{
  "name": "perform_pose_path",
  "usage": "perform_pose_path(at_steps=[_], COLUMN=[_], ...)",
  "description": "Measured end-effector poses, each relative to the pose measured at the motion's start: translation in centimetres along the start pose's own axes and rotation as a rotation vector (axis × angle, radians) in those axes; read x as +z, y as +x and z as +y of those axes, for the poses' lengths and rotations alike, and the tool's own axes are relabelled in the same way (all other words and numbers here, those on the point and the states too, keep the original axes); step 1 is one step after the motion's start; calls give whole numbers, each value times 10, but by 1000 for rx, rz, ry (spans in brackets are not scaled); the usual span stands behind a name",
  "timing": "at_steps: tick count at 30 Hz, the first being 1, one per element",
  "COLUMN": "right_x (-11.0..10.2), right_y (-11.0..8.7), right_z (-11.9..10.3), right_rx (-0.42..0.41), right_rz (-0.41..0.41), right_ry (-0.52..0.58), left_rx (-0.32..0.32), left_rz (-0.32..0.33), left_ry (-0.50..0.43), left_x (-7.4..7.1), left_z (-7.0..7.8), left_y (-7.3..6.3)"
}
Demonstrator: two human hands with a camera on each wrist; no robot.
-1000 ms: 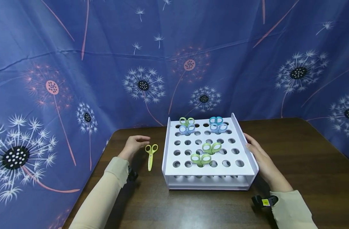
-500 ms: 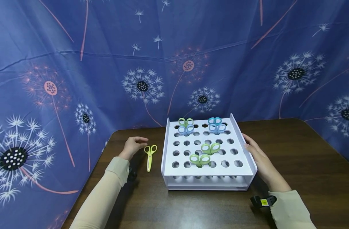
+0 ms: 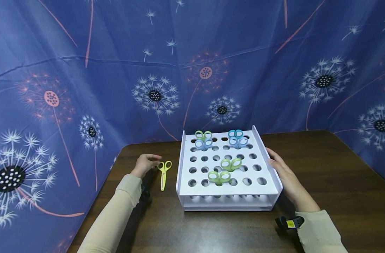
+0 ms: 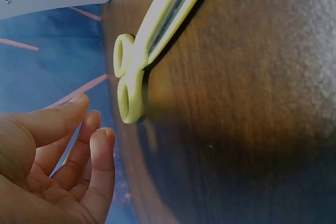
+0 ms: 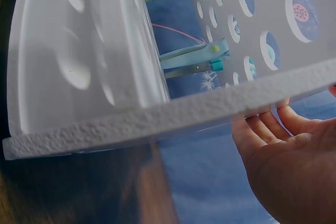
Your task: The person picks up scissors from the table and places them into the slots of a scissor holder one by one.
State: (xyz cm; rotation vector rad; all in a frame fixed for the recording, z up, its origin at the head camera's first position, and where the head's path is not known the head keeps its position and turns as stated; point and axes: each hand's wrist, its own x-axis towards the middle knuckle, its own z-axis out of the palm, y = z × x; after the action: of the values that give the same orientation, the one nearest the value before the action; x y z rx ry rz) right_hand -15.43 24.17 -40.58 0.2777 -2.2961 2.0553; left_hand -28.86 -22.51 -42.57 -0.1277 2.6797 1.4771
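Yellow scissors [image 3: 163,175] lie flat on the wooden table, handle loops away from the person. Just beside those loops is my left hand [image 3: 145,165], its fingers loosely curved. The left wrist view has a gap between the fingertips [image 4: 102,140] and the scissors' loops, and nothing in the hand. A white rack [image 3: 224,189] with rows of round holes stands to the right. My right hand [image 3: 287,175] touches the outside of its right panel with fingers extended. Green scissors [image 3: 219,178], light blue scissors [image 3: 238,142] and teal scissors [image 3: 235,134] stand handles up in the holes.
The brown table [image 3: 230,232] reaches back to a blue curtain [image 3: 132,42] printed with dandelions. More green and light blue scissors stand in the rack's back left corner. The rack's left panel [image 3: 180,165] stands close to the yellow scissors.
My left hand has come slightly nearer the yellow scissors' handle loops. My right hand stays against the rack. The head view has shifted a little.
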Motion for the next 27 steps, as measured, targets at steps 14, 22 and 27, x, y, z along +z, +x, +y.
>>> perform_pose_path(at_steps=[14, 22, 27], right_x=[0, 2, 1], right_y=[0, -1, -2], right_z=[-2, -3, -3], right_rx=[30, 44, 44], right_rz=[1, 0, 0], right_ry=[-38, -64, -70], left_rx=[-23, -23, -17], left_rz=[52, 58, 52], left_ry=[25, 62, 64], left_x=[2, 6, 10], left_z=[-9, -15, -16], left_y=[10, 17, 20])
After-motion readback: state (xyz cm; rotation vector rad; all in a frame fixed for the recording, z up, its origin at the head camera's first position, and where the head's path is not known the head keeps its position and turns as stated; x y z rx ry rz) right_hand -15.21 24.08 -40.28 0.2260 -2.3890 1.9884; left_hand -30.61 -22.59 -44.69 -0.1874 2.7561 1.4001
